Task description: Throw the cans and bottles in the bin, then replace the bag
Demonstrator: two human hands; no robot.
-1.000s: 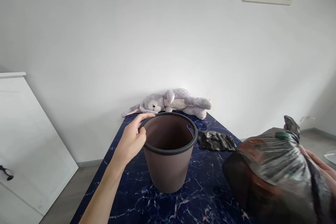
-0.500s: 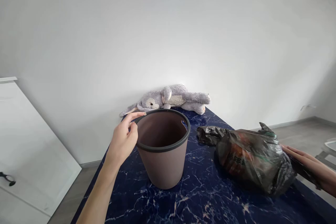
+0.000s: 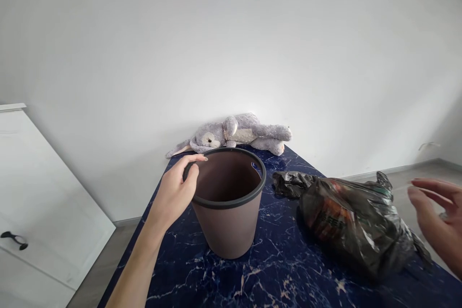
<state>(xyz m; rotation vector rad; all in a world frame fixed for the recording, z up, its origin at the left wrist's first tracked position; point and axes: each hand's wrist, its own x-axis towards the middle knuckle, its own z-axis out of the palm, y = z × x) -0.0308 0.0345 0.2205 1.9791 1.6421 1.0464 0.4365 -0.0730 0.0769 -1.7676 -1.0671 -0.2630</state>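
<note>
My left hand (image 3: 175,192) grips the dark rim of a brown plastic bin (image 3: 227,202) that stands upright and empty on a dark blue marbled table (image 3: 274,269). To the right of the bin lies a full, tied black rubbish bag (image 3: 355,224) on its side. My right hand (image 3: 435,216) hovers just right of the bag with its fingers spread, touching nothing.
A second, crumpled black bag (image 3: 290,183) lies behind the full one. A grey plush rabbit (image 3: 234,135) lies at the table's far edge against the white wall. A white cabinet door (image 3: 39,197) with a black handle leans at the left.
My right hand set the full bag down on the table to the right of the bin, then let go and drew back. My left hand stayed on the bin's rim.
</note>
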